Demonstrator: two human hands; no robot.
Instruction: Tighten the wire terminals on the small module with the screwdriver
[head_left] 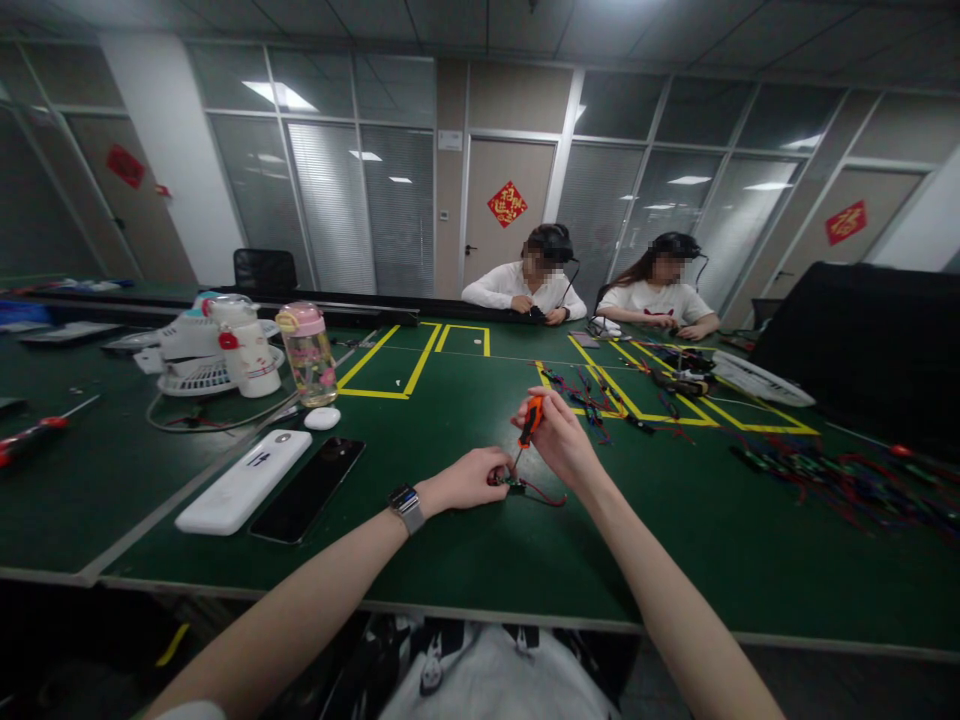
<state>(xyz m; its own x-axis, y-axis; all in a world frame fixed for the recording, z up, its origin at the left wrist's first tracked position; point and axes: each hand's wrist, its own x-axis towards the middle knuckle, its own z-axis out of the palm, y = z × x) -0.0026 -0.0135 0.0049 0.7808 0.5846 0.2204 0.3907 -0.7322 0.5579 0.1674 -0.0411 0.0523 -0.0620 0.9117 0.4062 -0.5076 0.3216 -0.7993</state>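
My right hand (556, 430) is closed around the orange and black handle of a screwdriver (531, 420). The tool leans, and its thin shaft points down at a small green circuit board (516, 484) on the table. With fingers curled, my left hand (480, 476) grips this board from the left side, its lower edge near the tabletop. A red and dark wire (546, 496) trails from the board to the right. Whether the screwdriver tip touches a screw is too small to make out.
On the green table (450, 560), a white power bank (244, 482) and a black phone (309, 490) lie left of my forearm. Behind them stand a pink-lidded bottle (309, 355) and a white bottle (247, 350). Tangled wires (847, 485) lie right. Two people sit across the table.
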